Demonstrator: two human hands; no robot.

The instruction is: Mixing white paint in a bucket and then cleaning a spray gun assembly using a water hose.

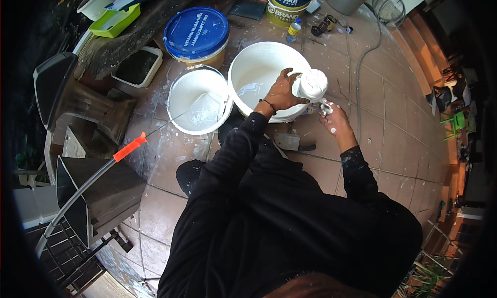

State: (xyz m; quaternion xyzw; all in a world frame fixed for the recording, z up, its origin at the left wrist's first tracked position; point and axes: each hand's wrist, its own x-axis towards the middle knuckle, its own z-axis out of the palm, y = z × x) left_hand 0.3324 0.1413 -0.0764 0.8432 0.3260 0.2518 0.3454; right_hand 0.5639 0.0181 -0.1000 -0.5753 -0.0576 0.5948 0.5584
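Note:
A round white container point(313, 84) with thick white paint-like stuff in its top is over the right rim of a large white bucket point(248, 57). My left hand point(282, 92) curls its thumb and fingers around the container's left side. My right hand point(336, 121), smeared with white, is closed just below it; what its fingers hold is hard to make out. A smaller white bucket point(178, 109) stands left of the large one, with white residue inside. A long rod with an orange grip point(130, 146) leans into it.
A blue-lidded pail point(196, 33) and a yellow-and-blue paint pail point(286, 8) stand beyond the buckets. Near my knees lies a broad blade with a dark handle point(293, 143). A small bottle point(293, 31) and a hose point(359, 70) are on the tiles. Dark angular blocks point(103, 194) stand at left.

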